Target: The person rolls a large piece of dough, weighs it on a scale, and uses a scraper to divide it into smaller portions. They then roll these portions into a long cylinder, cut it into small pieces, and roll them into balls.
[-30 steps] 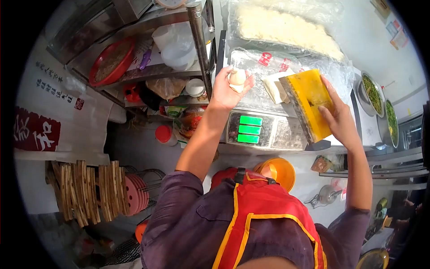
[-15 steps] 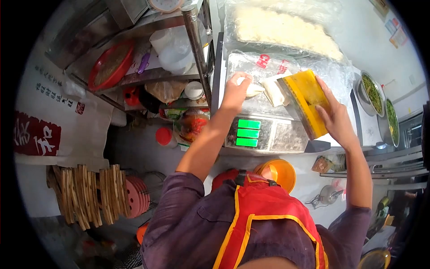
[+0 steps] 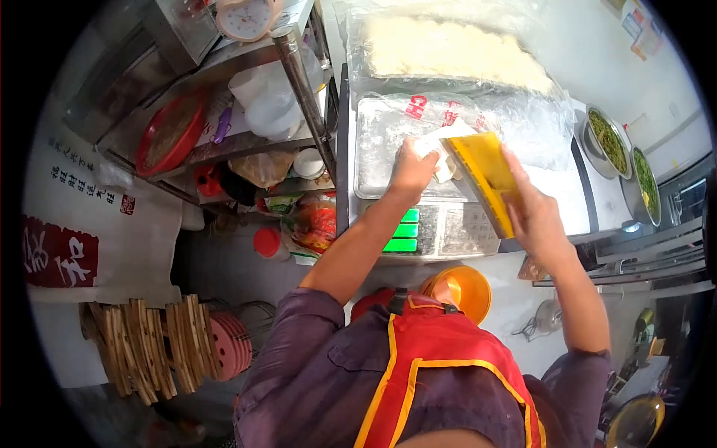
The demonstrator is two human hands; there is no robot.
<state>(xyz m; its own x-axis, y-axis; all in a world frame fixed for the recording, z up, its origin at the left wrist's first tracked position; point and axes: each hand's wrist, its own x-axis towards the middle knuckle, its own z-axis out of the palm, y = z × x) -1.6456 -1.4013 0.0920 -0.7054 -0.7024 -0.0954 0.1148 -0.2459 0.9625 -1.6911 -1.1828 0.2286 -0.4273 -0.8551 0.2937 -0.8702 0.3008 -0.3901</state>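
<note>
My left hand (image 3: 412, 169) presses on a pale piece of dough (image 3: 435, 146) that lies on the scale's metal pan (image 3: 377, 142). Just right of that dough, my right hand (image 3: 532, 209) grips a yellow dough scraper (image 3: 482, 175), its blade tilted down against the dough. The digital scale (image 3: 426, 228) shows green digits below my left forearm. Behind the pan lies a long slab of dough (image 3: 448, 48) under clear plastic.
A metal shelf rack (image 3: 246, 112) at left holds a red basket, plastic tubs and a clock. Two steel bowls of chopped greens (image 3: 624, 160) stand at right. An orange bowl (image 3: 457, 290) sits near my apron. Wooden boards and pink plates (image 3: 175, 340) stack at lower left.
My left hand, which held a dough ball raised a second ago, has come down onto the pan and slid right to the dough piece. The scraper has moved left against it.
</note>
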